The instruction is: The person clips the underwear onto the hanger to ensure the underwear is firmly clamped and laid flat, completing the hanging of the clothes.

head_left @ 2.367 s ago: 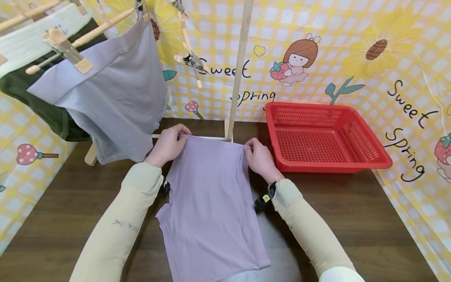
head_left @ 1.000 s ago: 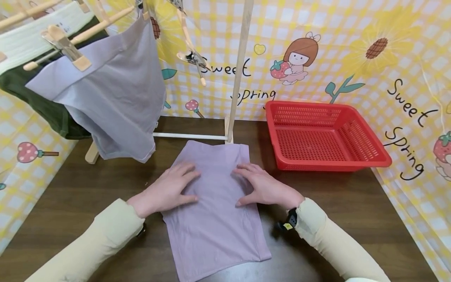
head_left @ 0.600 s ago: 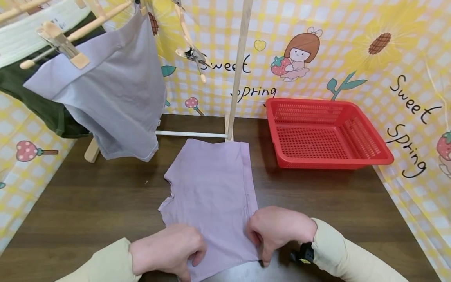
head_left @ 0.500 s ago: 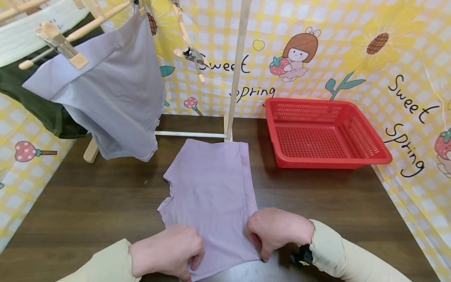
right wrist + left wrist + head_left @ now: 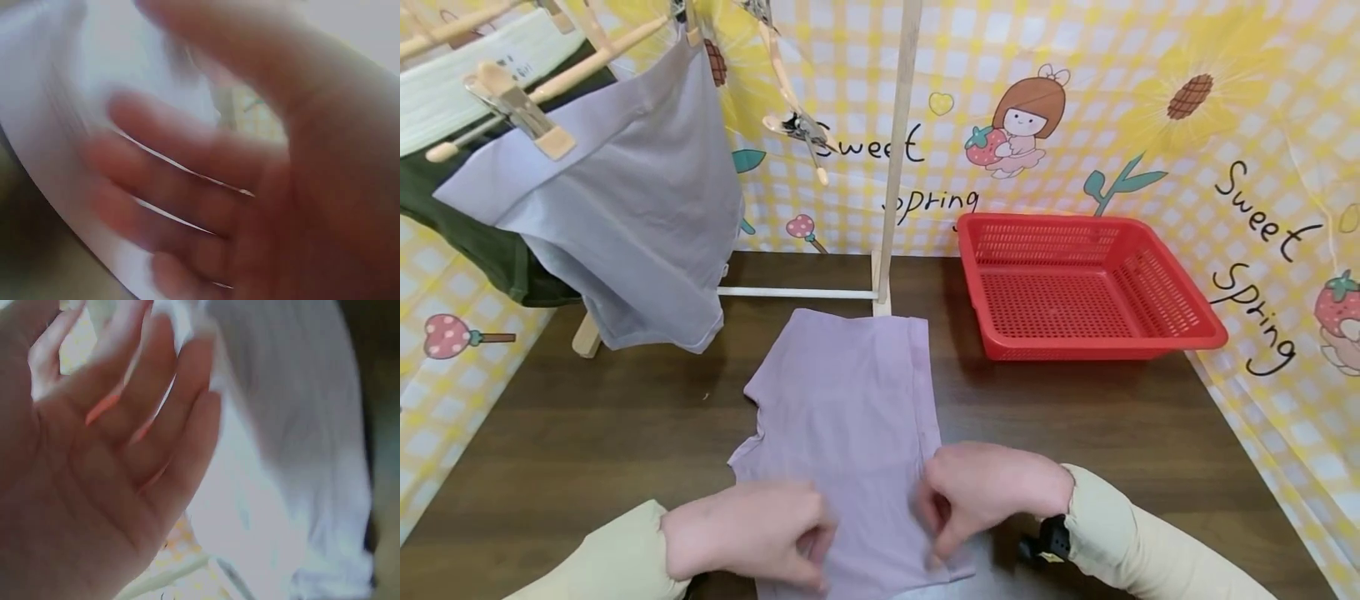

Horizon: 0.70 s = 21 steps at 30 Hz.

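A pair of lavender shorts [image 5: 850, 417] lies flat on the brown table in the head view, waistband along its right side and a notch at its left. My left hand [image 5: 752, 529] is over the near left part, thumb and fingers apart. Over the near right part is my right hand [image 5: 988, 492], its fingers bent and blurred, the thumb separate. In the left wrist view the fingers [image 5: 187, 406] are loosely extended beside pale cloth. The right wrist view shows loosely bent fingers [image 5: 169, 181] holding nothing, with the cloth beyond them. Whether the fingertips touch the cloth, I cannot tell.
A red plastic basket [image 5: 1082, 292] stands at the back right. At the left, a grey-lavender garment [image 5: 632, 192] and a dark green one [image 5: 482, 242] hang from clip hangers. A wooden rack post [image 5: 897, 167] rises just behind the shorts.
Both hands left the far edge of the shorts, passed over the cloth and pinched its near edge. Now the fingers have loosened from that edge, and the shorts lie slightly nearer me.
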Motion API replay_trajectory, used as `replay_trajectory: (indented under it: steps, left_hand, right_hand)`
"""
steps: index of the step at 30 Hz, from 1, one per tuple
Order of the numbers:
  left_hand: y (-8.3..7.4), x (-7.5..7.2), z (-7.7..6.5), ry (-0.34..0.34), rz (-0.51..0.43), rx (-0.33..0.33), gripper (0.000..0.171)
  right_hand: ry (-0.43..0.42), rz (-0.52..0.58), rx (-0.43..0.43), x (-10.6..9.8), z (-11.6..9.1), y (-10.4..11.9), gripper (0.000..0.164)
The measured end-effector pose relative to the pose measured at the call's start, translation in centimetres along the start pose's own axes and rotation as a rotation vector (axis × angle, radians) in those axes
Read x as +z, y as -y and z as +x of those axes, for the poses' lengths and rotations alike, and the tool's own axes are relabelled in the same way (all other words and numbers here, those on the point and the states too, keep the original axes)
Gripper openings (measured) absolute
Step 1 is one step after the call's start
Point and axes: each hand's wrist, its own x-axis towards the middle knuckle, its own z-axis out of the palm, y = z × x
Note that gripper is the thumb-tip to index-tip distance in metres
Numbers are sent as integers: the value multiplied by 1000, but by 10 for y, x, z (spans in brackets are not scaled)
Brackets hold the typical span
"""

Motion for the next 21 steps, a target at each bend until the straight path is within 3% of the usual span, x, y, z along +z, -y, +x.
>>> replay_trajectory:
  steps: [4, 6, 9, 12, 17, 21]
  left_hand:
    - [9, -10, 9, -208, 124, -55, 37]
    - [15, -9, 12, -247, 216, -82, 51]
    - [20, -2, 13, -199, 325, -124, 87]
    - [22, 5, 13, -108, 391, -166, 112]
    - [26, 9, 15, -12, 332, -264, 130]
    - [30, 9, 16, 2, 283, -301, 139]
  right_hand:
    - [-234, -117, 12, -4, 8, -9, 35]
    - [-307, -184, 22, -4, 13, -15, 42]
    - [-333, -245, 39, 0, 18, -22, 71]
    - [-283, -252, 79, 4, 22, -26, 96]
    - [-200, -227, 126, 7, 24, -30, 112]
    - [-173, -203, 149, 5, 24, -36, 117]
